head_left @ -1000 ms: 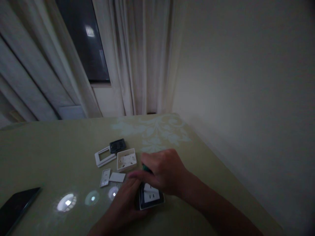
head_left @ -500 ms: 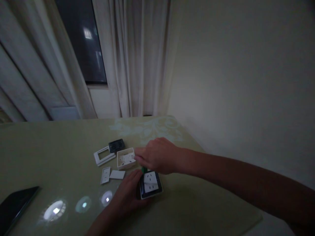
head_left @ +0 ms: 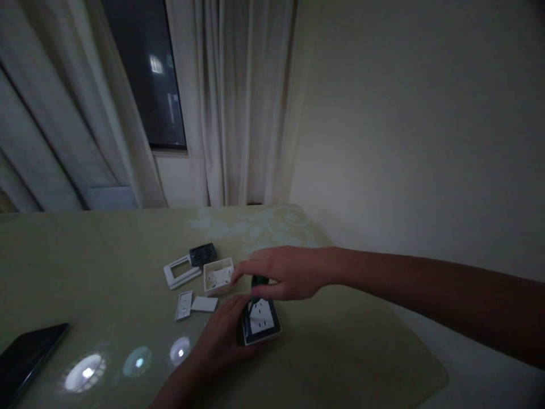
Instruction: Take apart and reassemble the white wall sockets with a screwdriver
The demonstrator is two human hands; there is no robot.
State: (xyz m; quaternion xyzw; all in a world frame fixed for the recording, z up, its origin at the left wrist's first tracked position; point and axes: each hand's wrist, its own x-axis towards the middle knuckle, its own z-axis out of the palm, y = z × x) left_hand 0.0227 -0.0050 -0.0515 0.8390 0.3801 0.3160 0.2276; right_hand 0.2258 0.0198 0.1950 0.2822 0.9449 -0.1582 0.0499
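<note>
My left hand (head_left: pixel 227 329) grips a wall socket (head_left: pixel 261 316) from its left side, holding it on the table. The socket has a white face with slots, a black surround and a white box beneath. Above it, my right hand (head_left: pixel 283 272) holds a screwdriver (head_left: pixel 258 282) by its dark green handle, with the thumb below and the fingers over the top. The screwdriver's shaft slants down to the upper left part of the socket's black surround; whether the tip sits on a screw is too small to tell.
Beyond my left hand lie an open white back box (head_left: pixel 218 276), a white frame (head_left: pixel 182 271), a black socket module (head_left: pixel 203 254) and two small white plates, one a flat plate (head_left: pixel 205 304). A dark flat device (head_left: pixel 29 355) is at the left. A wall (head_left: pixel 404 142) rises beyond the table's right side.
My right hand has turned from a closed grip over the handle to a flatter one with the fingers extended, so more of the screwdriver shows. The left hand and socket stay put.
</note>
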